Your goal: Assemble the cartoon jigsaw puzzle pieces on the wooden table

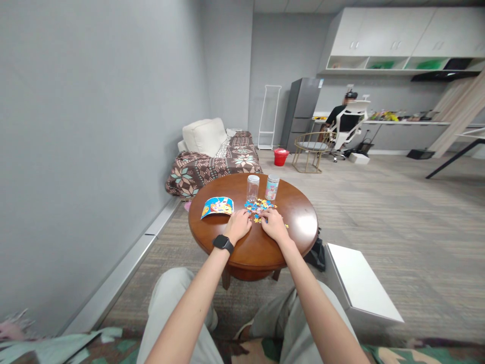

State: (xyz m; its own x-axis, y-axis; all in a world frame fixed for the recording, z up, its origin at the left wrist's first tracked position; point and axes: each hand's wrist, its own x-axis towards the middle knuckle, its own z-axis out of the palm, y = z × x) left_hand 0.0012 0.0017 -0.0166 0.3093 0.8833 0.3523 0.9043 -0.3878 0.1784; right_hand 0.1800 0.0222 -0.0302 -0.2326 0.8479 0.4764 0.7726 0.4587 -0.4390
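Both my hands rest on a round brown wooden table (299, 222). My left hand (238, 225), with a black watch on the wrist, lies curled at the near left edge of a heap of colourful puzzle pieces (259, 206). My right hand (273, 224) is curled at the heap's near right edge, fingertips among the pieces. What the fingers pinch is too small to make out. Behind the heap stand a clear tube (252, 188) and a printed tube (272, 187). A blue picture sheet (217, 206) lies to the left.
A white box (359, 285) stands right of my knees, with a dark bag (316, 254) under the table edge. A sofa with patterned blanket (212, 164) lines the left wall. Farther back are a red bucket (281, 156), a round chair (311, 149) and a seated person (343, 121).
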